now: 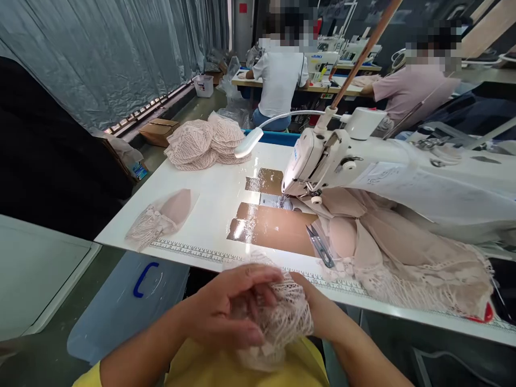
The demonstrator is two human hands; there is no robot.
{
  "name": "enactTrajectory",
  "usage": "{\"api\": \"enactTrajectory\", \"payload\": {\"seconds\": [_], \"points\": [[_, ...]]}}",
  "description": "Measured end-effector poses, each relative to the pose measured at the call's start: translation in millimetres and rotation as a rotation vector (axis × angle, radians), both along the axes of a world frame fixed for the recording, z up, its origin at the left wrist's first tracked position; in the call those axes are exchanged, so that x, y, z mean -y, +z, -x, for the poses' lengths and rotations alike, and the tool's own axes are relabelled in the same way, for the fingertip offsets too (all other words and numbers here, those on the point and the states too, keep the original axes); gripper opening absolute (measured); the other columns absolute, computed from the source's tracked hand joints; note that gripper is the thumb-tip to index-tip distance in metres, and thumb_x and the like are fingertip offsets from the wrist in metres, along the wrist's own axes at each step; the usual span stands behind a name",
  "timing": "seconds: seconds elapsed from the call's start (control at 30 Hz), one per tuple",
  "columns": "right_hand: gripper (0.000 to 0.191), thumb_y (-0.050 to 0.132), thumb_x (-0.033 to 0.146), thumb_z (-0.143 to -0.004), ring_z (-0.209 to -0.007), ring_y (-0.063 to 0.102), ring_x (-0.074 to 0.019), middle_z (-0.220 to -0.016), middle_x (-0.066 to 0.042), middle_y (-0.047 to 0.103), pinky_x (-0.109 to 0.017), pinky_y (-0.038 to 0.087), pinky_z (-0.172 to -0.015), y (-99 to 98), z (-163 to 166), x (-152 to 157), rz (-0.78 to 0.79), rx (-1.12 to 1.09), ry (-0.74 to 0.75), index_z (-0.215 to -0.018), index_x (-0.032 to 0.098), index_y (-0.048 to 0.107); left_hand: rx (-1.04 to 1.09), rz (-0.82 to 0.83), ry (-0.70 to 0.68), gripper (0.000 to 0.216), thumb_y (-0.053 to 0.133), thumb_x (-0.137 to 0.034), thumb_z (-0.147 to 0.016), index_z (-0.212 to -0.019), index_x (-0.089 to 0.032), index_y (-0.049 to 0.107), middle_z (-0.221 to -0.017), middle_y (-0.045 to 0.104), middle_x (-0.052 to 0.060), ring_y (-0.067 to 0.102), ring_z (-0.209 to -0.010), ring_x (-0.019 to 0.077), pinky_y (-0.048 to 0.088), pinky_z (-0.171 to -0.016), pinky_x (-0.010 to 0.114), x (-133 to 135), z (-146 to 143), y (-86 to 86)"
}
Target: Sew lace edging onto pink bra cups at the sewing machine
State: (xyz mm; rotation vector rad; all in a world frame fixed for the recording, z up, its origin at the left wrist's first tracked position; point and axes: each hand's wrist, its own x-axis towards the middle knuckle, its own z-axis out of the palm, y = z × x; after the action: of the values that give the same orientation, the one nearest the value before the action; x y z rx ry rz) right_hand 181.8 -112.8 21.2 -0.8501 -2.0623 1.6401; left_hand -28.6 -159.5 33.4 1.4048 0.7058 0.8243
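Handling step, apparently: lace piece (289,317) near worktop (213,199); left hand (228,306): thumb, forefinger apart; right hand (313,303): grip hidden, cannot tell; next move likely calls for steady support

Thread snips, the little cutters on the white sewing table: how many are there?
1. The thread snips lie in front of the sewing machine, at the left edge of the beige lace fabric. More could be hidden under that fabric.
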Motion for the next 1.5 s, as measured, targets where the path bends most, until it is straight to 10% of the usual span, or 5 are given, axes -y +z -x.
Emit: {"api": "enactTrajectory", "payload": {"seconds": [0.63, 0.93, 1.17, 1.33, 1.5], "points": [[0.055, 0.067, 0.033, -0.083, -0.057, 0.046, -0.0096, -0.068, 0.005, 0.052, -0.021, 0.039, -0.055, -30.1, 6.8, 5.0, 0.288, -0.26, -0.434, -0.133, 0.029, 0.045, 0.048, 0.334, -0.053, 0.032, 0.067, -0.039, -0.08, -0.092, -0.01, 0.062, -0.076, 0.053, 0.003, 0.048, -0.068, 0.0128, 0.041, -0.064, 0.024, -27.0, 8.7, -31.2], [0.033, 0.052, 0.046, -0.09, -0.069, 0.049, -0.015, -0.075, -0.002, 0.057, -0.027, 0.039, -0.065, -19.6, -2.6, -11.7, 0.185, -0.171, -0.152, -0.078, 0.018, 0.064, 0.053, 0.361, 0.136, 0.033, 0.068, -0.04, -0.08, -0.07, -0.012, 0.054, -0.063, 0.044, -0.003, 0.039, -0.057, 0.0074, 0.031, -0.053, 0.019, -31.4, 1.2, -29.6], [0.019, 0.065, 0.038, -0.082, -0.063, 0.052, -0.0136, -0.071, 0.0, 0.063, -0.024, 0.043, -0.059, -21.9, -1.2, -14.7, 0.169, -0.362, -0.613, -0.077, 0.021, 0.071, 0.752, 0.727, 0.332, 0.064, 0.055, -0.072, -0.075, -0.105, -0.016, 0.063, -0.096, 0.066, 0.01, 0.061, -0.089, 0.0243, 0.048, -0.08, 0.036, -22.7, -11.4, -41.2], [0.018, 0.069, 0.029, -0.078, -0.065, 0.055, -0.0148, -0.065, -0.001, 0.061, -0.026, 0.045, -0.064, -17.6, 18.3, -15.3, -0.01, -0.269, -0.522, -0.063, 0.019, 0.07, 0.667, 0.703, 0.387, 0.047, 0.072, -0.023, -0.073, -0.118, -0.016, 0.061, -0.111, 0.065, 0.011, 0.059, -0.104, 0.0261, 0.046, -0.091, 0.037, -17.1, -35.9, -33.6], [0.029, 0.081, 0.04, -0.063, -0.051, 0.049, -0.0119, -0.056, 0.002, 0.059, -0.025, 0.044, -0.051, -21.6, 18.7, -21.0, 0.451, -0.474, -0.79, -0.057, 0.019, 0.062, 0.533, 0.735, 0.479, 0.031, 0.067, 0.001, -0.057, -0.084, -0.015, 0.069, -0.068, 0.066, 0.001, 0.059, -0.065, 0.0139, 0.046, -0.062, 0.023, -17.5, -42.2, -39.2]]}}
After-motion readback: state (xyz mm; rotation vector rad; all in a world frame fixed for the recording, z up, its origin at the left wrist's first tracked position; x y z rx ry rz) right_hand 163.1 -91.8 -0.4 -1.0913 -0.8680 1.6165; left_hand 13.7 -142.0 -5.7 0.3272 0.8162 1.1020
